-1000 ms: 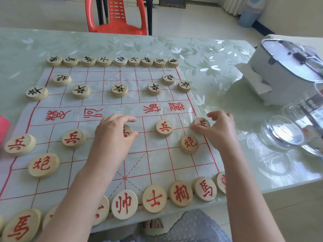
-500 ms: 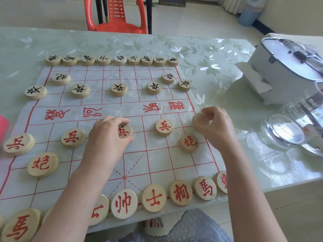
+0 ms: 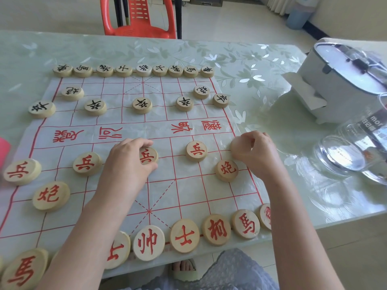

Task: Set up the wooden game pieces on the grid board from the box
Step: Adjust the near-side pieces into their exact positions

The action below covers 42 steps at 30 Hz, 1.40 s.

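The white grid board (image 3: 167, 122) with red lines lies on the table. Black-lettered wooden pieces (image 3: 142, 105) fill its far side and red-lettered ones (image 3: 184, 235) its near side. My left hand (image 3: 125, 162) grips the middle red soldier piece (image 3: 147, 158) between thumb and fingers, on the board. At the board's right edge, my right hand (image 3: 257, 153) pinches another wooden piece (image 3: 237, 148), tilted with a blank face showing. A red soldier piece (image 3: 196, 150) and a red cannon piece (image 3: 226, 170) sit between my hands.
A white box (image 3: 345, 80) with an open flap stands at the right, with a clear glass jar and lid (image 3: 343, 153) in front of it. A pink object (image 3: 3, 149) shows at the left edge. A red chair (image 3: 138, 17) stands beyond the table.
My right hand has picked the rightmost soldier piece up off the board and tilted it so its blank face shows. My left hand has shifted left, uncovering the middle soldier piece.
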Tool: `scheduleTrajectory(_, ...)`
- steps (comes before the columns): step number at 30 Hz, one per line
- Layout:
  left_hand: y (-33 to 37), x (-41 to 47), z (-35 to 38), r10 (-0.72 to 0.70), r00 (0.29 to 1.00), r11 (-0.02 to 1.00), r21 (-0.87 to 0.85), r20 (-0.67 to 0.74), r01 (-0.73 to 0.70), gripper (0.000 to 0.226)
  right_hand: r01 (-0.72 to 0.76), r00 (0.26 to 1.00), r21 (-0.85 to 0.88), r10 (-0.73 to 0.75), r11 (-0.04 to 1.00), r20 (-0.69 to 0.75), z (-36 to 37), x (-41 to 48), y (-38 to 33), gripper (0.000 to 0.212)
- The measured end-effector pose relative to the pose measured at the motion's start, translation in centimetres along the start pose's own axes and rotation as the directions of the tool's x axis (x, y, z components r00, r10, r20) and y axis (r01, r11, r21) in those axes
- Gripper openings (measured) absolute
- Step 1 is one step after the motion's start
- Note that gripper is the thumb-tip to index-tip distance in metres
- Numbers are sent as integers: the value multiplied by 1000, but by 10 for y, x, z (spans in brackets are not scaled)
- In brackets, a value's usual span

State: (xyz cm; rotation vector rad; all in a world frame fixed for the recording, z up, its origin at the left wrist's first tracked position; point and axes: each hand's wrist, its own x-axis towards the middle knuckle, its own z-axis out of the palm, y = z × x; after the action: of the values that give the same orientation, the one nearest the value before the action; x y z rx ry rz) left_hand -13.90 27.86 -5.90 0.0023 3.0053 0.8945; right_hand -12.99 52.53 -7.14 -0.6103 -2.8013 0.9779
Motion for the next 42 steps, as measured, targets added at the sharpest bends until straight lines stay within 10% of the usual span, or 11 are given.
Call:
scheduleTrajectory(13, 1, 0, 0, 3, 1000, 1000, -7, 6, -3, 51, 78, 996, 80, -75, 994, -39, -26, -22, -7, 47)
scheduleTrajectory(20, 0, -1, -1, 12, 1000, 1000, 4, 3, -12, 51, 142, 917, 5, -133, 990, 376, -22, -44, -14, 55)
scheduleTrajectory(35, 1, -2, -10, 13, 1000, 998, -66, -9, -14, 51, 175, 943, -91, -140, 980, 303, -18, -42, -20, 56)
scheduleTrajectory(42, 9, -3, -11, 54, 994, 983, -171, -91, -69, 38, 153, 977, 135, -170, 979, 126, -26, -40, -32, 39)
